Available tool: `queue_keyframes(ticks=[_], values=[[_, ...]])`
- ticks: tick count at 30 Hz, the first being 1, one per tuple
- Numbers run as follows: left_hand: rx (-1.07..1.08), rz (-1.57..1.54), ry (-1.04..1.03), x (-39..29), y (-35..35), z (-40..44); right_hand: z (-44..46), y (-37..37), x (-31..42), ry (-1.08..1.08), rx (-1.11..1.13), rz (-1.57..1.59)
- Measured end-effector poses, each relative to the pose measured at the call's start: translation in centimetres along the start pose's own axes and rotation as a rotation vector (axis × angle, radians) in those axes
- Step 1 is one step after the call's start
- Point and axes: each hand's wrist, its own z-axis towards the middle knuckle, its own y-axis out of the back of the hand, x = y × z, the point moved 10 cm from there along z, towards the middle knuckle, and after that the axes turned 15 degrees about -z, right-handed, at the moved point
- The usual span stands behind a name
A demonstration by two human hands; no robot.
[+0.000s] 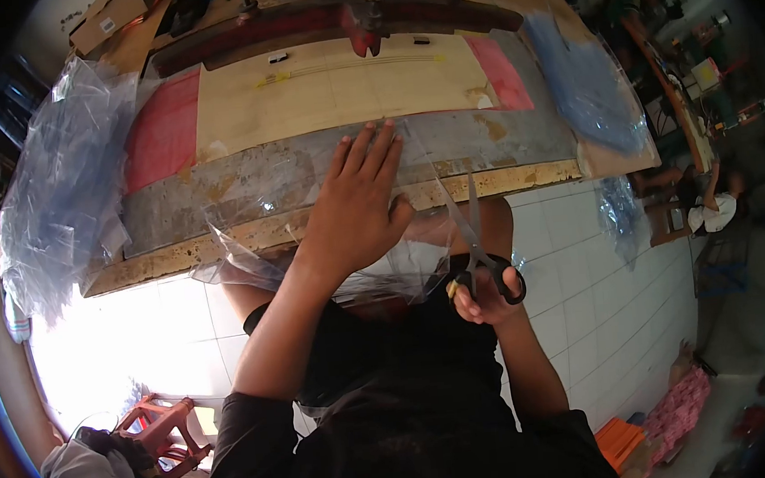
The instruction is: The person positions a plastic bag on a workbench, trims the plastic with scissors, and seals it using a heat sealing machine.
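Note:
My left hand (354, 198) lies flat with its fingers stretched out, pressing a clear plastic sheet (279, 177) onto the grey worktop (527, 140). The sheet hangs over the table's front edge toward my lap. In my right hand (486, 298) is a pair of scissors (474, 236) with black handles, my fingers through the loops. The blades point away from me and are spread apart, beside the loose plastic. Beyond my left hand a cream-coloured board (326, 91) lies over a pink-red sheet (162, 126), which shows at both ends.
A machine with a red bar (251, 47) spans the table's back. Crumpled clear plastic (64, 183) is heaped at the left, and stacked bluish plastic sheets (586, 88) lie at the right. A red stool (168, 431) stands on the floor, lower left. Other people sit at the far right.

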Motion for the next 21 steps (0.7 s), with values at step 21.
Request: queue_keyframes(ticks=[21], values=[[0.121, 0.022, 0.09, -0.6, -0.2, 0.9, 3.2, 3.2, -5.6, 0.164, 0.159, 0.378]])
